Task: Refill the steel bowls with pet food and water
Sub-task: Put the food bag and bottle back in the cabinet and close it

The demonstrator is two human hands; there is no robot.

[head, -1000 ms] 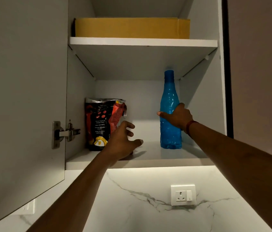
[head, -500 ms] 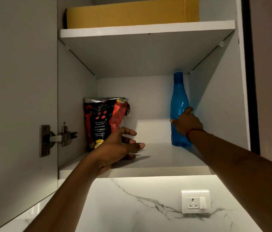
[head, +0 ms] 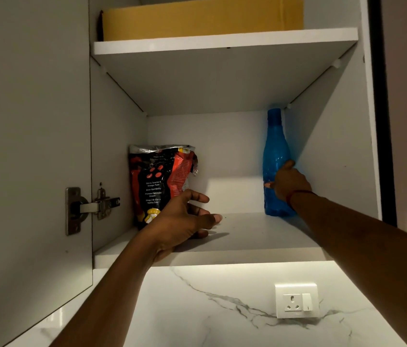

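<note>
A blue plastic water bottle (head: 275, 151) stands upright at the back right of the lower cabinet shelf (head: 247, 234). My right hand (head: 288, 181) is wrapped around its lower body. A black and red pet food bag (head: 160, 176) stands at the back left of the same shelf. My left hand (head: 185, 221) hovers just in front of the bag's lower right corner, fingers spread, holding nothing. No steel bowls are in view.
The cabinet door (head: 29, 159) hangs open on the left with its hinge (head: 90, 209) showing. A yellow cardboard box (head: 202, 18) lies on the upper shelf (head: 222, 41). Below is a marble wall with a white socket (head: 296, 300).
My right hand has pushed the blue bottle back and to the right, deeper into the cabinet corner. My left hand stays open near the bag. The view has moved closer.
</note>
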